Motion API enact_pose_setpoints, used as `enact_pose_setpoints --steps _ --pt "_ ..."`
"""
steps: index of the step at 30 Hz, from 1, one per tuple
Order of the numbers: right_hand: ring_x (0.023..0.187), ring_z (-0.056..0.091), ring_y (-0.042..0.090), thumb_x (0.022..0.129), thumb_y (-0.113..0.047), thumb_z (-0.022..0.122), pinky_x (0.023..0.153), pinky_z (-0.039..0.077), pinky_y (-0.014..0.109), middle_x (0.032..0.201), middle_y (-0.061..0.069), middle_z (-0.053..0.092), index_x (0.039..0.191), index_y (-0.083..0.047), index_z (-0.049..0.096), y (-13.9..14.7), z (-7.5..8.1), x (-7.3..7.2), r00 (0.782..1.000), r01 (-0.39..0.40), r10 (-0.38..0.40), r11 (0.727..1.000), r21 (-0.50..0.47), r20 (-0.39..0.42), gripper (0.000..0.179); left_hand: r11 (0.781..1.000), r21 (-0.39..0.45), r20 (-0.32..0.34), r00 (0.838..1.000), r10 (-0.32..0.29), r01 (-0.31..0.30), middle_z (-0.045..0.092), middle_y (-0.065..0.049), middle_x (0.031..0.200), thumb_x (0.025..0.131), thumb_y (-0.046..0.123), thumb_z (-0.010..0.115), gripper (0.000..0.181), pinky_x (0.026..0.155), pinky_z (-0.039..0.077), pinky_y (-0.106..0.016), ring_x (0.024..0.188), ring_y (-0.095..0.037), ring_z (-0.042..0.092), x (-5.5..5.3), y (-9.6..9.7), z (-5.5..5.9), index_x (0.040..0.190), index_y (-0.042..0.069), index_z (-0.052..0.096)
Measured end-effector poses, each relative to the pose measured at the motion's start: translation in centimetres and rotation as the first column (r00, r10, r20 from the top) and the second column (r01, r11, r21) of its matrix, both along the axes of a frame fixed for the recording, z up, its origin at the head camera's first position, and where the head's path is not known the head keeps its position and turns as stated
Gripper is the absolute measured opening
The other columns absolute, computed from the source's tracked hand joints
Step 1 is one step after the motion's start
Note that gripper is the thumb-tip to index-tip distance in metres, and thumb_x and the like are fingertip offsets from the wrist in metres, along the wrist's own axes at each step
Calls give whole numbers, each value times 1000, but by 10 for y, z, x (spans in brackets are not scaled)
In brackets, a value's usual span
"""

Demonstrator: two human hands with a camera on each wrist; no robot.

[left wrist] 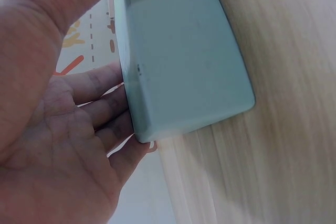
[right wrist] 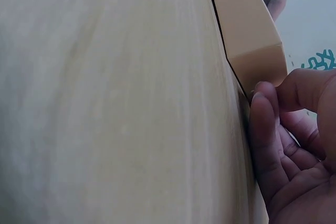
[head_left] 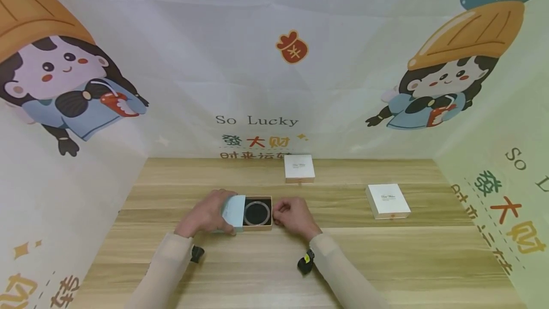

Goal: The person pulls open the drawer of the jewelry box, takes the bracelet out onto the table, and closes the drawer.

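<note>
A light blue box sleeve (head_left: 233, 209) lies on the table with its drawer (head_left: 257, 228) slid partway out to the right. Inside the drawer, a clear ring-shaped bracelet (head_left: 268, 213) rests on black lining. My left hand (head_left: 209, 212) grips the sleeve, thumb on the near side and fingers along the far side; the left wrist view shows the sleeve's plain pale face (left wrist: 184, 61) close up. At the drawer's right end, my right hand (head_left: 296, 214) pinches with thumb and index finger. In the right wrist view those fingertips (right wrist: 265, 114) meet at the tan end wall (right wrist: 260, 64), hiding what lies between them.
Two white boxes with small print stand on the wooden table (head_left: 266, 271): one box (head_left: 299, 167) at the back edge, another box (head_left: 388, 199) to the right. A printed cloth backdrop (head_left: 257, 75) rises behind and on both sides.
</note>
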State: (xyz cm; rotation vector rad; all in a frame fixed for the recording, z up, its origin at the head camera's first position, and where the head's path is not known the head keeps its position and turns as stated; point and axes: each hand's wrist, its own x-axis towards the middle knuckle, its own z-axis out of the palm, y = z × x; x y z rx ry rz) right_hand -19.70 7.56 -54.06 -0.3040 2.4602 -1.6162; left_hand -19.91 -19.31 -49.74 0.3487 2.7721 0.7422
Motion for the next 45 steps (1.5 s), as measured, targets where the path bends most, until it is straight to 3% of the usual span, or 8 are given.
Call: enact_pose_setpoints --steps 15,24,32,37,45 --pt "59 63 7 88 2 68 57 55 21 72 5 70 85 4 69 3 -2 0 1000 3 -2 999 -50 20 4 1000 -12 -3 1000 7 -7 59 -14 138 55 21 101 101 96 54 -52 116 -30 56 3 2 5 144 10 55" --pt "59 64 8 89 0 67 57 55 22 73 6 71 89 4 69 5 3 0 1000 -10 11 999 -30 27 4 1000 4 2 1000 9 -9 59 -13 138 55 20 101 101 96 54 -50 115 -29 56 2 1 3 145 10 54" --pt "65 66 11 96 -7 65 61 57 24 80 9 72 97 1 69 9 11 2 998 -49 48 999 5 48 9 1000 0 -5 1000 7 -7 61 -12 135 55 20 101 101 97 54 -50 114 -28 57 2 0 1 144 10 55" --pt "81 66 12 95 -19 71 74 57 26 96 7 73 108 -4 70 9 17 2 997 -14 26 990 141 -79 20 1000 -5 -7 1000 5 -5 61 -11 135 55 20 101 102 97 54 -50 114 -28 56 2 0 1 145 10 54" --pt "123 59 32 89 -31 77 105 49 49 133 13 64 133 -9 64 3 28 8 977 -29 88 957 287 -193 51 1000 -13 -15 1000 1 -1 61 -12 135 54 21 101 102 97 54 -50 114 -28 56 2 0 0 144 10 55"
